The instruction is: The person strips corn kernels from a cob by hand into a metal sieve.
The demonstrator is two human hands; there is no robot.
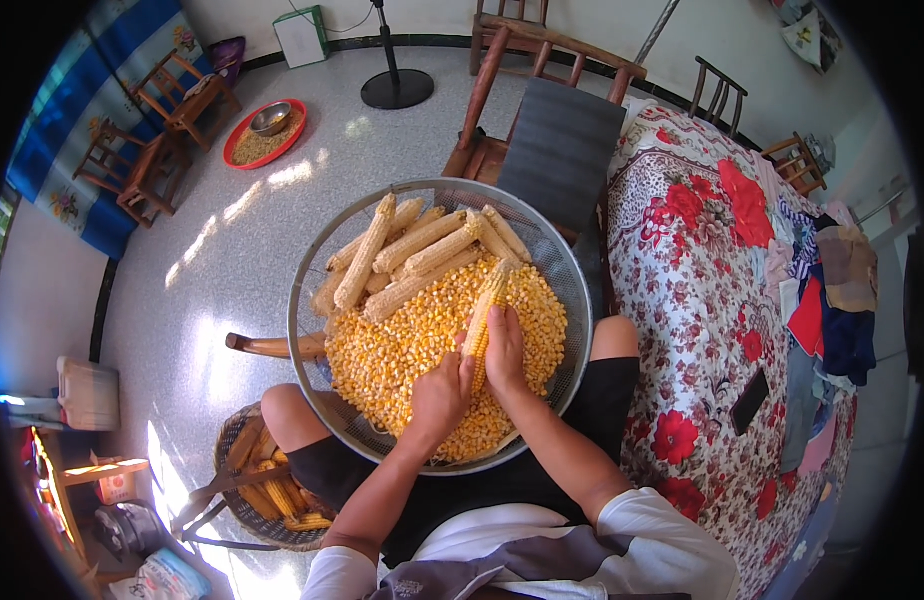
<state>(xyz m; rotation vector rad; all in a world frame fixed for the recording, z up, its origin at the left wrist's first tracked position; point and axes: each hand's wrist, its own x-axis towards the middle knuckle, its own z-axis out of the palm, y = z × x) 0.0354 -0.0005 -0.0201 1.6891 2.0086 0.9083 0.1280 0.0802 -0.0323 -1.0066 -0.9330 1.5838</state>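
I see the right hand [505,352] wrapped around a corn cob [493,287], the left hand [439,402] curled closed onto its lower part, above loose kernels [382,365] inside the round sieve [554,250].

The right hand [504,352] and left hand [441,397] partly hide the corn cob [489,293] between them and the kernels [382,358] beneath.

In the sieve [544,245], cobs [427,243] are lying behind the kernels [402,350]; the held cob [490,292] is resting between the left hand [442,400] and right hand [504,355]. A basket [297,538], at the sieve's near left, is holding other cobs [282,495]. Rightward, a phone [750,402] and clothes [847,335] are lying on the bed [672,350].
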